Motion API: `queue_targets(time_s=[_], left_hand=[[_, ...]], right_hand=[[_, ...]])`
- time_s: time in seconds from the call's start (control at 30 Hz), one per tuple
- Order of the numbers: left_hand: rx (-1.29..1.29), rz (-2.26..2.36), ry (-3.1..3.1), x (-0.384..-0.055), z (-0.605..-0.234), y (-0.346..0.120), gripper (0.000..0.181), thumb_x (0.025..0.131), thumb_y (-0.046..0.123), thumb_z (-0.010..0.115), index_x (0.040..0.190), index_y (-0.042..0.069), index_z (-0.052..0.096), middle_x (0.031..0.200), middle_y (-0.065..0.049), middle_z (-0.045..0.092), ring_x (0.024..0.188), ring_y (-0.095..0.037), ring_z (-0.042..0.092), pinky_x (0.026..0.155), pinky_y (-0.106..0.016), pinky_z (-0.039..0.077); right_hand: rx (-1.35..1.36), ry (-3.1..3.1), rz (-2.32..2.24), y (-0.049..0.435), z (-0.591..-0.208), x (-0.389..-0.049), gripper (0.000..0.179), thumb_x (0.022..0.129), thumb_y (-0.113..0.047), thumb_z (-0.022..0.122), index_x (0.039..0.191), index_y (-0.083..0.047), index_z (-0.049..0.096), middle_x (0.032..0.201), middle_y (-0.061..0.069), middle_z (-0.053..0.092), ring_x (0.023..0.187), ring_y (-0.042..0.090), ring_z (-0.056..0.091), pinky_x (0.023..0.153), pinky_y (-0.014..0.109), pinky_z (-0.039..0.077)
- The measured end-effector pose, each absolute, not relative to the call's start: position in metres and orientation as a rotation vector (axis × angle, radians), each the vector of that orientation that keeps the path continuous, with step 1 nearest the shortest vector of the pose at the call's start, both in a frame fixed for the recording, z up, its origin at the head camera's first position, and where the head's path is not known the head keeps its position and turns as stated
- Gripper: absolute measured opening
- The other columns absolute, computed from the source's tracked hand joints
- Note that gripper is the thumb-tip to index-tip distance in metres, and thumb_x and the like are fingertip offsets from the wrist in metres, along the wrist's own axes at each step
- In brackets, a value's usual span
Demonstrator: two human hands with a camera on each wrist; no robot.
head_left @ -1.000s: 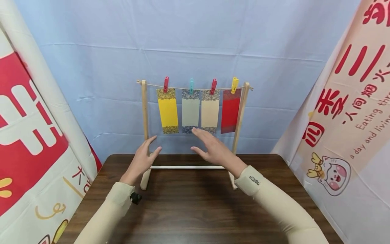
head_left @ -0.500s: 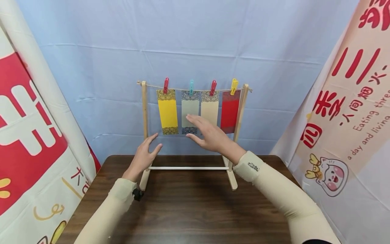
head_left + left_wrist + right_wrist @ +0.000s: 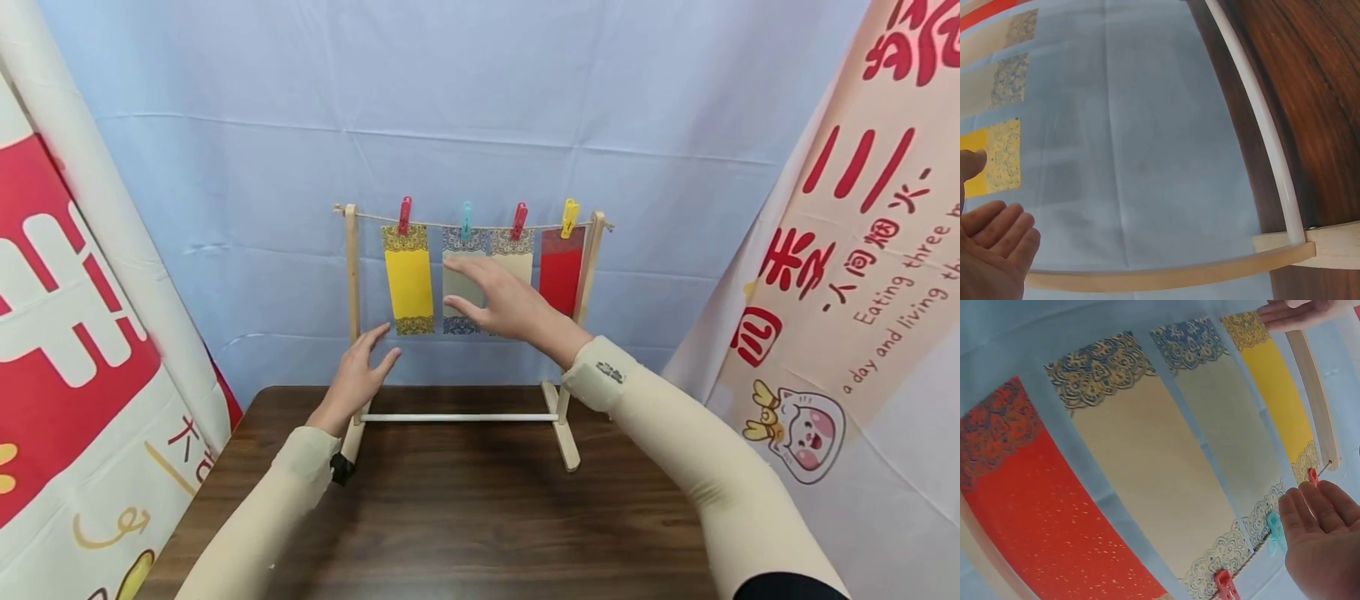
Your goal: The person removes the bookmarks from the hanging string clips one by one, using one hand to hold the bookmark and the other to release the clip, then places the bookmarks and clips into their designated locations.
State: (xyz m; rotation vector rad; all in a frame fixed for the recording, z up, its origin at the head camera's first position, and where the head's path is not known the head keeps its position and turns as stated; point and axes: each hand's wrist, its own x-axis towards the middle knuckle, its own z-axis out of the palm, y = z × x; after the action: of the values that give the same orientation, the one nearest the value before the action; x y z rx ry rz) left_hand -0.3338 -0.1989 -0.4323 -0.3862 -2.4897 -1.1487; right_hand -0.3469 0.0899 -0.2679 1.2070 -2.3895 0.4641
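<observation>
My left hand [image 3: 356, 375] is raised beside the left post [image 3: 353, 275] of a wooden rack, low by the yellow card [image 3: 408, 283], holding nothing, fingers loosely extended. My right hand [image 3: 506, 300] is up before the grey-green card [image 3: 1229, 419] and the beige card [image 3: 1147, 469], partly covering both in the head view; it too holds nothing, its thumb spread from the fingers. A red card [image 3: 561, 275] hangs at the right. Clothespins pin the cards to a string: a red clothespin [image 3: 405, 215], a teal clothespin [image 3: 467, 221], another red clothespin [image 3: 519, 221] and a yellow clothespin [image 3: 570, 218].
The rack stands on a dark wooden table [image 3: 465, 517], with a white rod [image 3: 457, 417] joining its feet. Behind it hangs a light blue cloth [image 3: 465, 100]. Printed banners flank the table, one banner [image 3: 847, 250] on the right and another banner [image 3: 67, 275] on the left.
My right hand has risen and moved left, from the cards' lower edges to their middle. The left hand has barely moved. The whole head view has shifted slightly.
</observation>
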Motion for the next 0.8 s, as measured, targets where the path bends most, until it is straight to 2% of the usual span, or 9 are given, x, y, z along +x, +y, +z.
queue_targets(time_s=[0.17,0.5,0.8], left_hand=[[-0.389,-1.189,-2.490,-0.341,-0.430,-0.196,0.063,0.110,0.035,0.064,0.164,0.010,0.043,0.162,-0.018,0.049,0.148,-0.041,0.048,0.120,-0.057,0.041],[-0.400,-1.231,-2.489,-0.352,-0.425,-0.199,0.061,0.110,0.031,0.064,0.163,0.007,0.042,0.162,-0.019,0.049,0.149,-0.038,0.049,0.121,-0.053,0.042],[-0.412,-1.212,-2.526,-0.360,-0.421,-0.193,0.061,0.111,0.024,0.064,0.162,0.002,0.040,0.152,-0.025,0.057,0.142,-0.043,0.054,0.118,-0.057,0.044]], right_hand=[[1.207,-2.393,0.469,0.082,-0.257,-0.350,0.071,0.103,-0.042,0.074,0.160,-0.008,0.050,0.162,0.011,0.052,0.150,0.028,0.049,0.123,0.049,0.040],[1.233,-2.290,0.603,0.057,-0.235,-0.362,0.069,0.101,-0.032,0.078,0.159,-0.005,0.051,0.160,0.013,0.055,0.148,0.029,0.052,0.124,0.045,0.040],[1.129,-2.306,0.715,0.040,-0.226,-0.373,0.071,0.104,-0.031,0.075,0.162,-0.004,0.046,0.164,0.014,0.050,0.152,0.027,0.047,0.126,0.041,0.037]])
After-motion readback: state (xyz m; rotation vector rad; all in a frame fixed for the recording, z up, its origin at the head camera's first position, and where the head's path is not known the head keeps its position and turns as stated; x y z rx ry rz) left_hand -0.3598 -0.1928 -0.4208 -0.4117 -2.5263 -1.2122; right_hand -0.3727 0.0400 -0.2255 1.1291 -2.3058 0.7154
